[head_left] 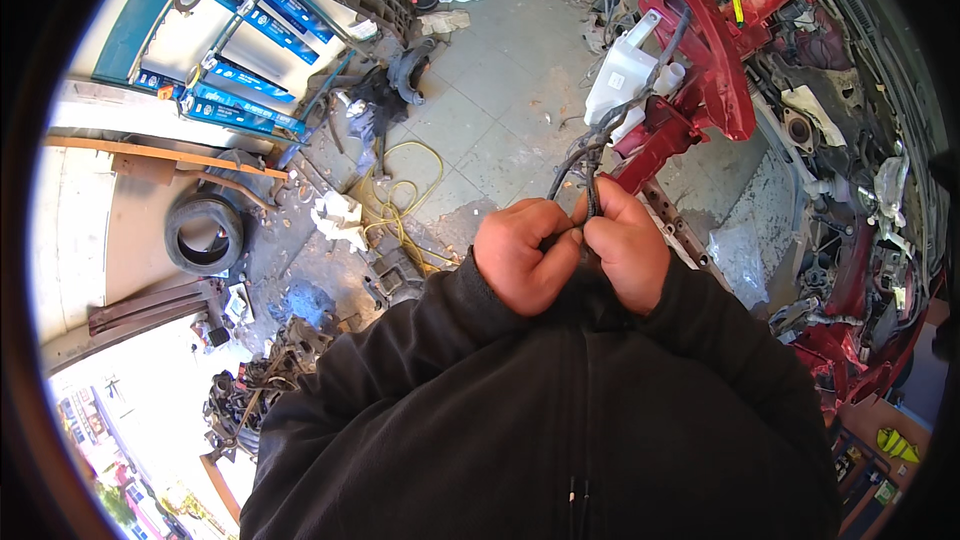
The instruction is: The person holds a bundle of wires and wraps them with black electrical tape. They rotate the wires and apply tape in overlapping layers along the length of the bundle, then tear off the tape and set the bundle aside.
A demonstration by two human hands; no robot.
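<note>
Close together in front of my chest, my left hand (525, 258) and my right hand (632, 248) are both closed on a black wiring harness (591, 158). The harness rises from my fingers in a loop and runs up past a white plastic reservoir (618, 78). Beside the reservoir is the red metal front frame (715, 75) of a car, with more dark cable along it. Both thumbs press near each other at the harness. What lies inside the fingers is hidden.
The car's engine bay (825, 130) fills the right side. A yellow cord (405, 195) lies coiled on the tiled floor (490, 70). On the left are a tyre (203, 266), a rack with blue boxes (245, 80) and a pile of engine parts (265, 380). Clear plastic sheeting (738, 258) lies right of me.
</note>
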